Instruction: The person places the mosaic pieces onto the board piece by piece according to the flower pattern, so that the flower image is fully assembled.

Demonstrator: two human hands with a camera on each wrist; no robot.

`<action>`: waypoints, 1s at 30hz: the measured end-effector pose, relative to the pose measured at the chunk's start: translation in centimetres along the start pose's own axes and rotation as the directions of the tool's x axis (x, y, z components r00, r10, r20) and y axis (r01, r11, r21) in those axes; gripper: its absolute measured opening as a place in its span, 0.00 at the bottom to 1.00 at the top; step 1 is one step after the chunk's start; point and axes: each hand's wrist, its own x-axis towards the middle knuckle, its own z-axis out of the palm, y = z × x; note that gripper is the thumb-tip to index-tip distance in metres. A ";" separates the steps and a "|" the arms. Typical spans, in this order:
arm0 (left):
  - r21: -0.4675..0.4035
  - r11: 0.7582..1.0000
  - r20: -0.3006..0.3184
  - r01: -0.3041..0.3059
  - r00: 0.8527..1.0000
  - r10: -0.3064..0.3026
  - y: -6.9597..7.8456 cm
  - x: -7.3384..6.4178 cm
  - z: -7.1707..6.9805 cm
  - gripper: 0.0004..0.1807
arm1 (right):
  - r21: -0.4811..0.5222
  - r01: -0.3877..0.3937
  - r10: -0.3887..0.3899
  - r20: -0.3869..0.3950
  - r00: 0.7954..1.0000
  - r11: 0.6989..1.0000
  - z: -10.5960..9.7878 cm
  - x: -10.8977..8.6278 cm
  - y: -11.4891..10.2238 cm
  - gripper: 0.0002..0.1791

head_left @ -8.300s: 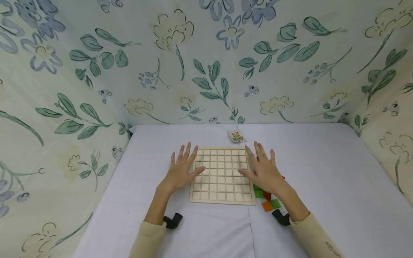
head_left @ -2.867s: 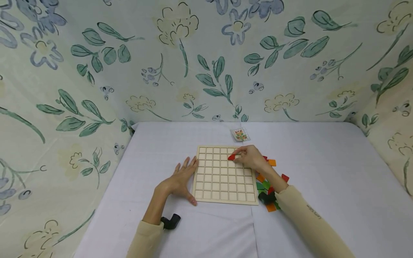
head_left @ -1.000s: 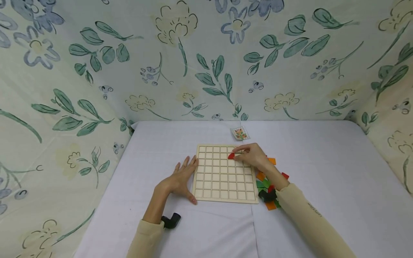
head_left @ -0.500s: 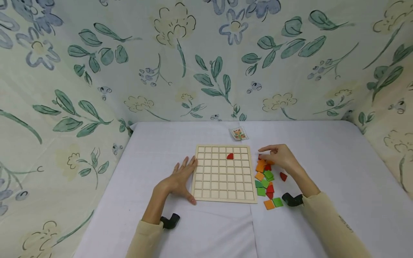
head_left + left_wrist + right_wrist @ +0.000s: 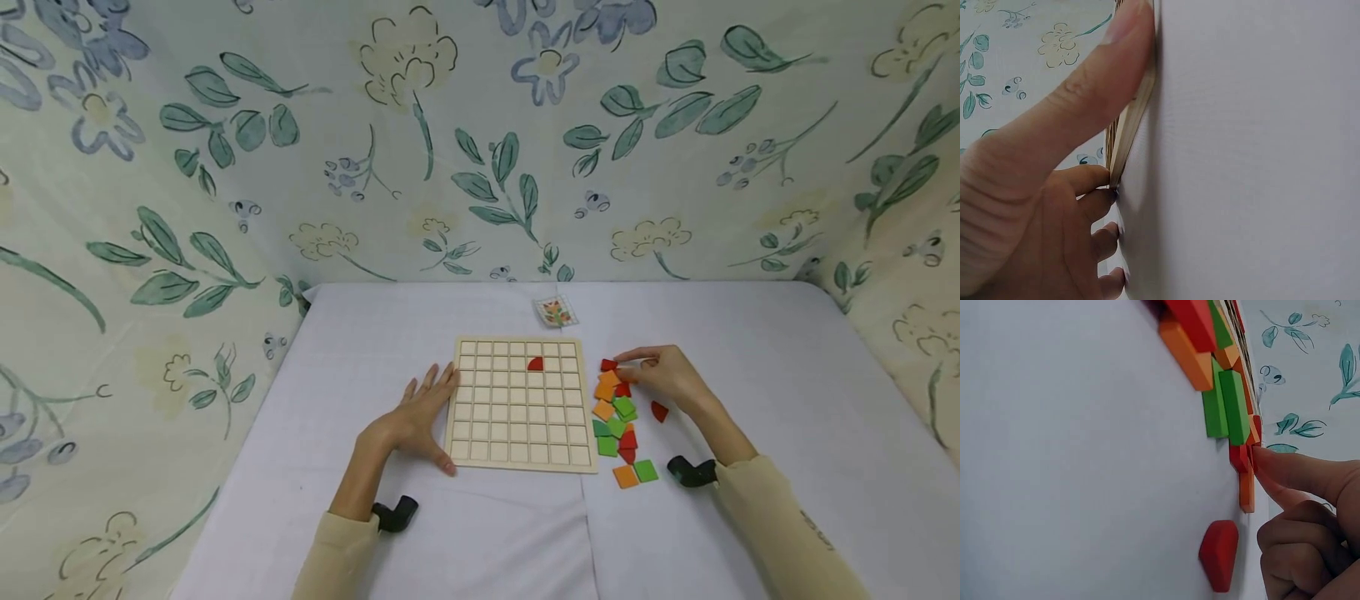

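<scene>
A pale wooden grid board [image 5: 517, 468] lies on the table. One red quarter-round tile [image 5: 536, 364] sits in a cell of its second row. My left hand [image 5: 412, 423] is spread along the board's left edge, thumb at the near corner; the left wrist view shows the thumb [image 5: 1079, 94] against the wooden rim. Right of the board, my right hand [image 5: 663, 375] pinches a red tile [image 5: 608, 365] between thumb and index fingertip at the far end of a loose pile. In the right wrist view its other fingers [image 5: 1300, 544] are curled under.
Several orange, green and red tiles, among them a green tile [image 5: 607, 447], lie along the board's right side. A separate red tile [image 5: 659, 411] lies near my right wrist. A small patterned picture card [image 5: 556, 312] lies beyond the board. A floral cloth [image 5: 480, 167] hangs behind the white table.
The red quarter-round tile has been let go in the board's grid. My right hand has moved right to the loose tiles. Earlier, my left hand slid down the board's left edge; it now stays there.
</scene>
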 end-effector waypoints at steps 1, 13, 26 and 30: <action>-0.001 1.000 0.000 -0.002 1.000 0.002 0.0 0.0 0.0 0.85 | 0.001 0.000 0.000 -0.003 1.000 1.000 0.0 0.0 0.1 0.24; 0.006 1.000 0.002 0.005 1.000 -0.005 0.1 0.1 0.0 0.86 | -0.031 -0.031 0.030 -0.019 0.999 0.999 -0.8 -1.0 1.4 0.22; 0.001 1.000 0.003 -0.005 1.000 0.005 0.0 0.2 -0.1 0.86 | -0.013 -0.010 0.010 -0.033 0.999 1.000 -1.1 -1.6 2.0 0.23; -0.008 1.000 0.002 -0.006 1.000 0.006 0.0 0.2 0.0 0.85 | 0.016 -0.005 0.005 -0.028 1.000 1.000 -0.6 -1.0 1.6 0.24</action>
